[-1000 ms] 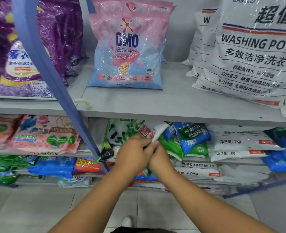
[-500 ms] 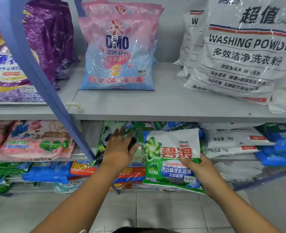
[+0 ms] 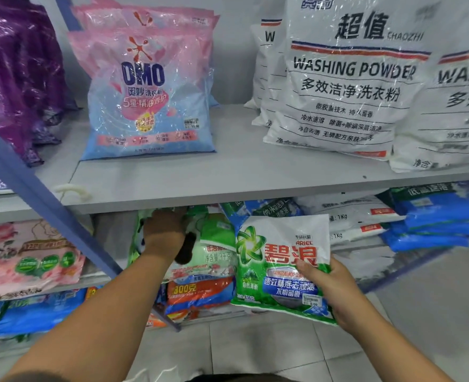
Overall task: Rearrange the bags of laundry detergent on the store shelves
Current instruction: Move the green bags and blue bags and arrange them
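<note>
My right hand (image 3: 331, 288) grips a green and white Ariel detergent bag (image 3: 274, 260) by its lower right corner, held upright in front of the second shelf. My left hand (image 3: 166, 231) reaches under the upper shelf board and lies on top of a green panda-print bag (image 3: 214, 244) on the second shelf; its fingertips are hidden in the shadow there. Whether it grips that bag I cannot make out.
On the upper shelf (image 3: 228, 177) stand a pink OMO bag (image 3: 148, 86), purple bags (image 3: 18, 78) and large white washing powder sacks (image 3: 346, 84). A blue diagonal shelf brace (image 3: 43, 199) crosses at left. Blue bags (image 3: 442, 224), white 1 kg bags (image 3: 352, 219) and pink bags (image 3: 26, 257) fill lower shelves.
My right hand has pulled the Ariel bag out from the second shelf and holds it upright. My left hand has let go of it and moved up onto the panda-print bag.
</note>
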Motion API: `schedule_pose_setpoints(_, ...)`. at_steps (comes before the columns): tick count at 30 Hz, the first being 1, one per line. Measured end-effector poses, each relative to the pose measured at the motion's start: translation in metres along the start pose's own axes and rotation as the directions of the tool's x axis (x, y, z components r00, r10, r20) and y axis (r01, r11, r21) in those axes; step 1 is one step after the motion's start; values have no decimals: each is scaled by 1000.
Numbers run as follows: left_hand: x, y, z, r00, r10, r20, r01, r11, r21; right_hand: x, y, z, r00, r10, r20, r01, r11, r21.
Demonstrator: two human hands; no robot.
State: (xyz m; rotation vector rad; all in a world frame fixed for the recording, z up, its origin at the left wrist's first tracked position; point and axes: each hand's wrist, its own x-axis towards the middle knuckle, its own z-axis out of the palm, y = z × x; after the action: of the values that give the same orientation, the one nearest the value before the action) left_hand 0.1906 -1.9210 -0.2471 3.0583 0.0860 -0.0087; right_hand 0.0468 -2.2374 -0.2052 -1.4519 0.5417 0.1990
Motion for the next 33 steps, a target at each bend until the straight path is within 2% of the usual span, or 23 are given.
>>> schedule_pose_setpoints(3, -1, -7, -4, 998, 29, -47, -27, 998, 50, 0, 2, 1, 1000, 11, 9, -11, 1000, -15)
schedule_pose_setpoints(7, -22, -15, -11, 982, 100, -159, -99, 995, 12, 3, 3, 7, 1000, 26, 14, -25, 999, -34)
schedule_pose_setpoints(11, -60, -22, -11, 977, 48, -208, -57, 998, -37, 6, 0, 15, 999, 43, 24, -43, 999, 3)
schedule_pose_setpoints(14, -82, -29, 1, 962, 123, -243, -140, 989, -52, 9, -3, 20, 998, 44, 40, -45, 999, 16)
schedule_pose_setpoints(16, -82, -35, 5, 957, 178, -229, -211, 969, -131, 11, -6, 25, 997, 44, 56, -45, 999, 14)
schedule_pose_setpoints(18, -70, -43, 9, 974, 136, -180, -183, 943, -277, 13, -7, 30, 996, 49, 70, -49, 999, -2)
schedule_pose_setpoints(19, -62, -45, 8, 988, 82, -133, -123, 932, -340, 13, -8, 32, 996, 53, 77, -52, 999, -7)
schedule_pose_setpoints(22, -38, -52, 4, 995, -91, -46, 65, 917, -394, 15, -9, 37, 995, 62, 82, -61, 998, -18)
schedule_pose_setpoints(24, -25, -58, 1, 985, -162, 62, 173, 898, -404, 13, -8, 39, 995, 67, 78, -66, 998, -15)
schedule_pose_setpoints(26, -16, -61, -3, 965, -162, 207, 239, 871, -430, 10, -7, 39, 995, 67, 70, -67, 998, -12)
schedule_pose_setpoints(28, -12, -63, -8, 964, -116, 241, 222, 849, -480, 6, -5, 37, 996, 67, 51, -67, 998, -10)
schedule_pose_setpoints(30, -15, -58, -18, 959, -142, 245, 239, 870, -431, 2, -4, 34, 997, 70, 24, -70, 998, 0)
schedule_pose_setpoints(31, -17, -55, -23, 951, -171, 257, 255, 905, -342, 0, -3, 32, 997, 73, 11, -73, 997, 7)
schedule_pose_setpoints(33, -24, -48, -28, 917, -196, 348, 280, 936, -212, -1, -4, 30, 996, 85, -15, -85, 996, 17)
